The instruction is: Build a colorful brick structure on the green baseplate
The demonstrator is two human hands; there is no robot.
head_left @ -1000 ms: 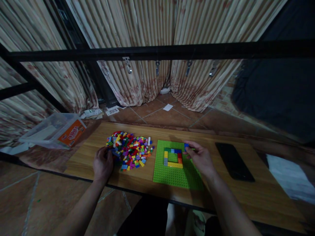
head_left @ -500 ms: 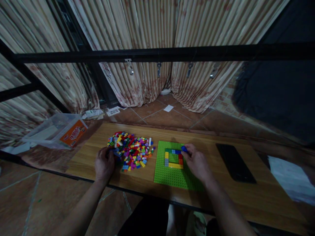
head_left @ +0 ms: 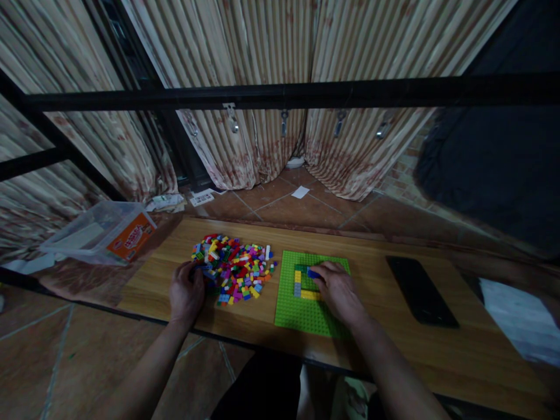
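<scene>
My right hand pinches a blue toy brick over the top side of a square outline of bricks. That outline, with a yellow brick on its left and a yellow row at the bottom, sits on a green baseplate. The hand covers its right side. At the left edge of a heap of mixed small bricks, my left hand rests with curled fingers. Dark blue pieces lie by its fingertips; whether it grips one is hidden.
A wooden table carries everything. A black phone-like slab lies right of the baseplate. Off the left end stands a clear plastic bin with an orange label. White paper lies beyond the right end. A dark metal bar crosses before the curtains.
My right hand has moved left with the blue brick, from the outline's top right corner to over its top side. My left hand has stayed at the heap.
</scene>
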